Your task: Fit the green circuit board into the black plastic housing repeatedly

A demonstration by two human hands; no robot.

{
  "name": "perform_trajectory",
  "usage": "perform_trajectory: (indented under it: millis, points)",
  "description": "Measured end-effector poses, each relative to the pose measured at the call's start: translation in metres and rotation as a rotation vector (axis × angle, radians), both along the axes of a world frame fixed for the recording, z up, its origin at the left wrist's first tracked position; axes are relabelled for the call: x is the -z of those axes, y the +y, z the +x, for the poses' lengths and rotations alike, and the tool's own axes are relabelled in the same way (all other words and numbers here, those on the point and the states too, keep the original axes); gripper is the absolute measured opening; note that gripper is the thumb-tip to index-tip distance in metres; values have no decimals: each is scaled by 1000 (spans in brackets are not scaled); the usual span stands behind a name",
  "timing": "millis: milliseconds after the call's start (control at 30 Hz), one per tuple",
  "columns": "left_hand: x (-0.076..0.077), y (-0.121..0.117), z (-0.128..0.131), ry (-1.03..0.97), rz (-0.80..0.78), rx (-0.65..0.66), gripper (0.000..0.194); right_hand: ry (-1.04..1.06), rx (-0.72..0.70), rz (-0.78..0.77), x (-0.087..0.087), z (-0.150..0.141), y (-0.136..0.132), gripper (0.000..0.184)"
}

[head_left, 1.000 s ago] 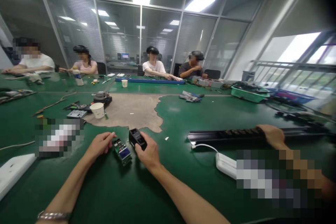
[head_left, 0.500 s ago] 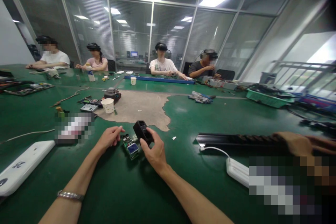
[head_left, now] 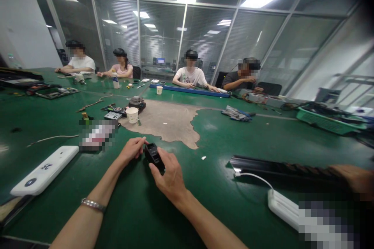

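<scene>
A small black plastic case [head_left: 153,155] with openings in its upper face sits at the middle of the near table, tilted towards me. My right hand [head_left: 171,169] grips it from the right, thumb on the near side and fingers over the far side. My left hand [head_left: 133,150] is closed at the left of the case, its fingertips at the case's upper left corner. Whether those fingers pinch anything is hidden. The circuit board with a small screen does not show now; the case covers the spot where it lay.
Left of me are a white power bank [head_left: 48,171] and a blurred-out phone [head_left: 99,135]. A paper cup [head_left: 132,115] stands ahead. On the right lie a black rail [head_left: 263,167], a white charger block [head_left: 283,206] and another person's hand [head_left: 353,179]. Several people sit across the table.
My right hand has lowered the black case over the place of the circuit board, which is now out of sight. My left fingertips have come to the case. The camera view has turned left.
</scene>
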State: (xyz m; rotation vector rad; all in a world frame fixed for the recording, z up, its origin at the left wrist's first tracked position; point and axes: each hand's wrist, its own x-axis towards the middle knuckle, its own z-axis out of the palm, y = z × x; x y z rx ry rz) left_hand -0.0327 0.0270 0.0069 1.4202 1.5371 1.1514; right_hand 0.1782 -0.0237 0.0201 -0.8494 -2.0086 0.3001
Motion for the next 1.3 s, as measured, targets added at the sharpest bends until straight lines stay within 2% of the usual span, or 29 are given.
perform_trajectory:
  millis: [100, 200, 300, 500, 700, 900, 1000, 1200, 1300]
  points:
    - [-3, -2, -1, 6, 58, -51, 52, -62, 20, 7, 1, -1, -3, 46]
    - [-5, -3, -2, -10, 91, -80, 51, -60, 5, -10, 2, 1, -5, 53]
    - [-7, -3, 0, -35, 101, -58, 49, -38, -13, -40, 6, 3, -5, 58]
    - [-3, -1, 6, 9, 89, 2, 47, -40, -39, -82, 17, 3, 2, 50]
    - [2, 1, 6, 26, 79, -6, 44, -15, -38, -86, 17, 1, 14, 49]
    - [2, 1, 7, 27, 73, 3, 44, 8, -5, -108, 21, 2, 13, 50]
    - [1, 1, 8, -20, 56, -29, 49, 60, -7, -119, 18, 3, 12, 50]
    - [2, 4, 6, -130, 14, -48, 57, 216, 57, -149, 0, 19, 21, 49]
    - [2, 6, 5, -112, 9, -38, 56, 245, 148, -182, 3, 29, 33, 46]
